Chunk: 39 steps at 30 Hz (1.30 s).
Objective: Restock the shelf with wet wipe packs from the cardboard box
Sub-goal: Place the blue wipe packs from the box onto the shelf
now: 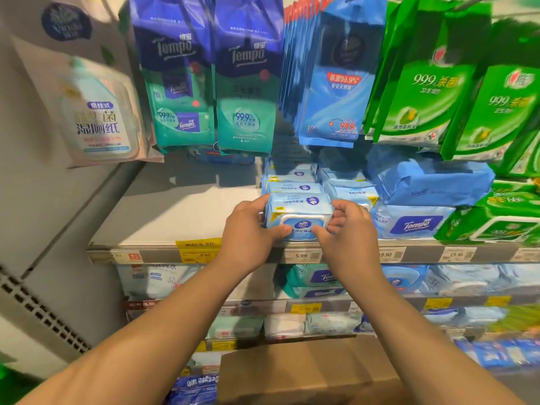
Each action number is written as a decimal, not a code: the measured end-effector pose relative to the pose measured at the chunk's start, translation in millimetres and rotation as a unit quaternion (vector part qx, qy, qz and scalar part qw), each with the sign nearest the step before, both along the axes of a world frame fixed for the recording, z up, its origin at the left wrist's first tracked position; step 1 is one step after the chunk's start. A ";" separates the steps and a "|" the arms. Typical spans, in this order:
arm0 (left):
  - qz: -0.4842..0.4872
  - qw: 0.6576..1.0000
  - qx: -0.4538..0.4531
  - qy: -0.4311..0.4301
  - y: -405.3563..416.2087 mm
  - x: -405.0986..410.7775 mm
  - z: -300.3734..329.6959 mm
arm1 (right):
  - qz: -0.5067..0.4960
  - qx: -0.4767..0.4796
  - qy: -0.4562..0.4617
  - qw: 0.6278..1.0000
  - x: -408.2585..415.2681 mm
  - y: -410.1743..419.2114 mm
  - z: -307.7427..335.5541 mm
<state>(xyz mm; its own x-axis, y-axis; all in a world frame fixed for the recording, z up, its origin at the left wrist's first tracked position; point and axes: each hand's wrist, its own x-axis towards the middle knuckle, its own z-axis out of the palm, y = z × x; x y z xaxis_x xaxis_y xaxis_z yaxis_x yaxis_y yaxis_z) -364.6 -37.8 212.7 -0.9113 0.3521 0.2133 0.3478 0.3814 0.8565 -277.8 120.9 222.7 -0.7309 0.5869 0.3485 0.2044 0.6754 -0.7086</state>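
both hands hold one wet wipe pack [298, 217] at the shelf [163, 226] front: left hand [248, 232] curls around its left end, right hand [347, 229] pinches its right end. below my wrists sits the cardboard box [306, 372].

Dark blue Tempo bags [248, 83] and green 999 bags [423, 83] hang above yellow price tags [198, 250].

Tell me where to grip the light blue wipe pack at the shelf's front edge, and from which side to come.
Grip the light blue wipe pack by its two short ends, coming from the front, as the left hand and right hand do now. Its lid faces outward, more packs stand right behind it, and a neighbouring stack crowds its right, so only the ends and front are free.
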 end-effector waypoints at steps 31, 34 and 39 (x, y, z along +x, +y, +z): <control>-0.010 0.996 -0.063 0.068 -43.4 79.6 -13.6 | -0.009 -0.027 -0.110 0.994 58.2 -26.3 -29.2; -0.006 0.996 -0.077 0.039 -55.3 105.4 -29.0 | -0.001 -0.067 -0.107 0.992 85.3 -31.4 -53.0; -0.052 0.989 -0.135 -0.043 -70.2 149.3 -75.4 | 0.040 -0.095 -0.136 0.985 149.1 -42.7 -91.8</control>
<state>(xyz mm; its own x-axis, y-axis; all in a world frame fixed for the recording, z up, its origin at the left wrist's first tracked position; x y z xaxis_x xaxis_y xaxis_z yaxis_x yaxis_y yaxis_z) -215.3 -108.1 137.2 -0.8779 0.4783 0.0223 0.3281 0.5669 0.7556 -128.7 78.2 130.9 -0.8287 0.5592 0.0226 0.3563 0.5582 -0.7493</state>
